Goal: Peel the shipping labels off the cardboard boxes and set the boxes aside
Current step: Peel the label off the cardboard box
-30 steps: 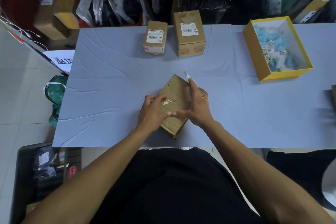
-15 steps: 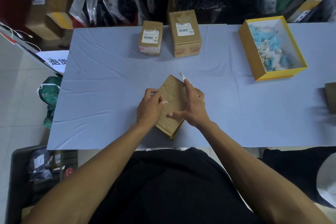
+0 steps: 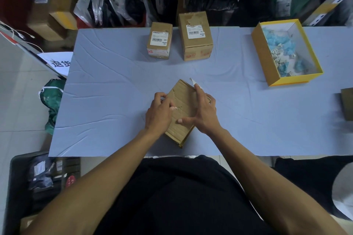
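**Label remnant nearly off the near box; the view has shifted slightly, the hands hardly at all.**
Since the earlier frame the white scrap under the left hand [image 3: 159, 113] has shrunk to a sliver; its grip appears pinched on that label remnant [image 3: 177, 108], though blur hides the contact. The right hand [image 3: 203, 112] lies flat on the cardboard box [image 3: 183, 101] at frame centre on the tabletop [image 3: 107, 101], a peeled strip [image 3: 192, 81] at its fingertips. Risk: the remnant may tear and leave residue, or the box may slide. Upper right, the yellow tray [image 3: 265, 63] holds blue and white scraps. Two labelled boxes, the small box [image 3: 159, 41] and the taller box [image 3: 196, 44], wait at upper centre.
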